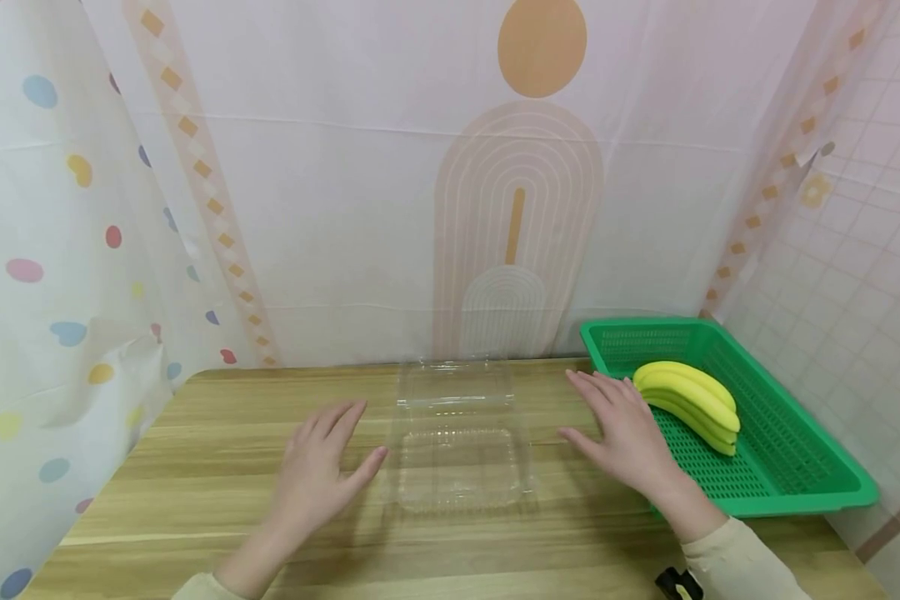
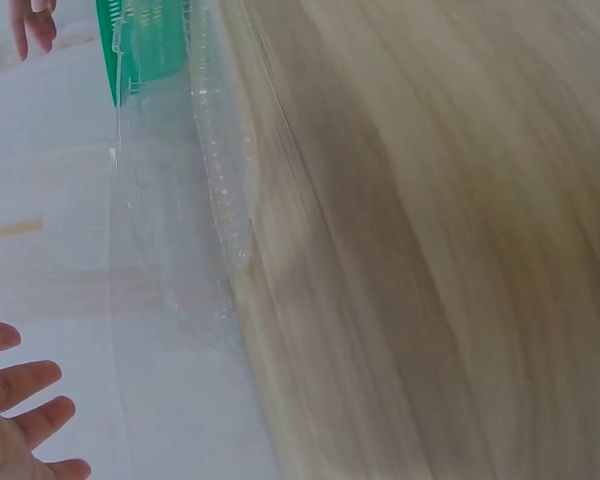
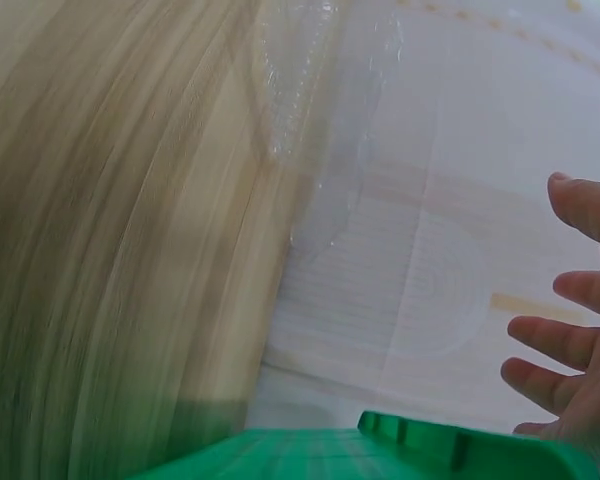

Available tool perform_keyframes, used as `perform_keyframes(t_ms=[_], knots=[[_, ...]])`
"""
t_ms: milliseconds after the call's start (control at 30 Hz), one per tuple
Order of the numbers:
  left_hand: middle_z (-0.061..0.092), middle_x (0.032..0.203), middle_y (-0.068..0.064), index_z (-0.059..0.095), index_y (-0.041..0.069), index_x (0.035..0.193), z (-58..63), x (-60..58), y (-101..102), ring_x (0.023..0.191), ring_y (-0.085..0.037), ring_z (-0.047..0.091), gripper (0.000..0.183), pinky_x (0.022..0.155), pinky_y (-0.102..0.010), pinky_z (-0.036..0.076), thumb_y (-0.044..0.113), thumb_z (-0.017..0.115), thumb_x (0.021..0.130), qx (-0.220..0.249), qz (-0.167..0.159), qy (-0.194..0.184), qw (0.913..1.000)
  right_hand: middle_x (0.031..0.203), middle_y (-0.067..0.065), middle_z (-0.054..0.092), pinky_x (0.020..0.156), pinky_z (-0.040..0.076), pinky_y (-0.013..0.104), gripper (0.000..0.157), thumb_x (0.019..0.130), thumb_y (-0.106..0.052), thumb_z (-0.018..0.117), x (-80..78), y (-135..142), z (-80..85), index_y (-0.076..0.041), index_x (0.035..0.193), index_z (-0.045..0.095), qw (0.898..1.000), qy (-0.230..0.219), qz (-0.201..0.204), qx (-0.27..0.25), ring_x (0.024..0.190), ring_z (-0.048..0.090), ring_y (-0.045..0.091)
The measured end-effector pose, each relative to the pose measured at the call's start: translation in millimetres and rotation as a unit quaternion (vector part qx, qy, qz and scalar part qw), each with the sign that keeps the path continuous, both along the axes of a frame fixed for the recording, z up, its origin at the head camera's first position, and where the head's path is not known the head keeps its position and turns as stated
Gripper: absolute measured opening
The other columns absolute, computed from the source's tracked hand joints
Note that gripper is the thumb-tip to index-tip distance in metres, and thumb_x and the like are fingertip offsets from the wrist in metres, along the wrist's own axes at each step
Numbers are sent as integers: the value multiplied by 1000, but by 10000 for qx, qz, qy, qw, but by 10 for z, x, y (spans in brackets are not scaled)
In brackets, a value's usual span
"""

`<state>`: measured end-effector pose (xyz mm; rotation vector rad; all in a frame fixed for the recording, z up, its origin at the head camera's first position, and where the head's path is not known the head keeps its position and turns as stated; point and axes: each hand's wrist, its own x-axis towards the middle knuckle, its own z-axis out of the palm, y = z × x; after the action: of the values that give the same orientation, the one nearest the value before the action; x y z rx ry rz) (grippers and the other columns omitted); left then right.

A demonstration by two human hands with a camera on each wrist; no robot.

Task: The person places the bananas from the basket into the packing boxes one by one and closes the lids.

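Observation:
A clear plastic clamshell box (image 1: 459,467) stands on the wooden table with its lid raised at the back. To its left my left hand (image 1: 318,467) hovers with fingers spread, holding nothing. My right hand (image 1: 622,429) is on the other side, between the box and the green basket, its fingers extended and apart from both. A bunch of bananas (image 1: 690,404) lies inside the green basket (image 1: 802,425). The left wrist view shows the box's side (image 2: 220,150) beyond the spread left fingers; from the right wrist, the right fingers (image 3: 550,345) also look straight.
The wooden table (image 1: 195,467) reaches back to a patterned curtain (image 1: 345,208). A dotted curtain (image 1: 60,292) hangs along the left, and a checked one (image 1: 855,333) borders the basket on the right. A black strap (image 1: 678,583) shows by the right sleeve.

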<state>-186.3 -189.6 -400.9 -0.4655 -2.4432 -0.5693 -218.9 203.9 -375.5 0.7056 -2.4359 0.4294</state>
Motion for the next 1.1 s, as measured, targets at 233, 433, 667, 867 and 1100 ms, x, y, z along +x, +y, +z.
perform_keyframes(t_ms=[233, 433, 667, 867, 1100], knots=[[59, 130, -20, 53, 2, 139, -28, 5, 39, 118, -40, 52, 64, 99, -61, 42, 36, 73, 88, 412, -17, -311, 9987, 128, 18, 61, 103, 38, 63, 71, 79, -23, 84, 29, 109, 29, -2, 139, 53, 9995, 210, 90, -233, 119, 52, 41], [56, 136, -22, 52, -1, 140, -38, -5, 55, 123, -43, 51, 63, 103, -61, 41, 31, 73, 90, 773, -95, -580, 9953, 123, 19, 63, 98, 42, 59, 70, 77, -16, 85, 61, 228, 90, -1, 137, 55, 9990, 312, 90, -318, 114, 54, 41], [63, 125, -18, 55, -1, 137, -53, -16, 71, 103, -34, 63, 59, 85, -53, 55, 27, 75, 89, 1373, -245, -837, 9867, 122, 21, 63, 95, 43, 60, 70, 78, -16, 85, 81, 353, 181, 0, 138, 54, 9993, 27, -1, -364, 112, 55, 42], [65, 119, -20, 56, -5, 133, -76, -33, 92, 99, -37, 66, 55, 78, -45, 60, 20, 76, 88, 2005, -389, -1227, 9712, 120, 21, 64, 94, 43, 61, 67, 80, -16, 83, 93, 443, 257, 1, 138, 54, 9991, -116, -29, -418, 111, 55, 43], [63, 125, -21, 54, -4, 136, -108, -60, 92, 105, -36, 64, 57, 82, -39, 60, 19, 76, 89, 2507, -245, -2020, 9464, 127, 22, 61, 95, 42, 62, 62, 84, -17, 80, 83, 554, 339, 1, 138, 54, 9981, -313, -163, -497, 115, 52, 45]])
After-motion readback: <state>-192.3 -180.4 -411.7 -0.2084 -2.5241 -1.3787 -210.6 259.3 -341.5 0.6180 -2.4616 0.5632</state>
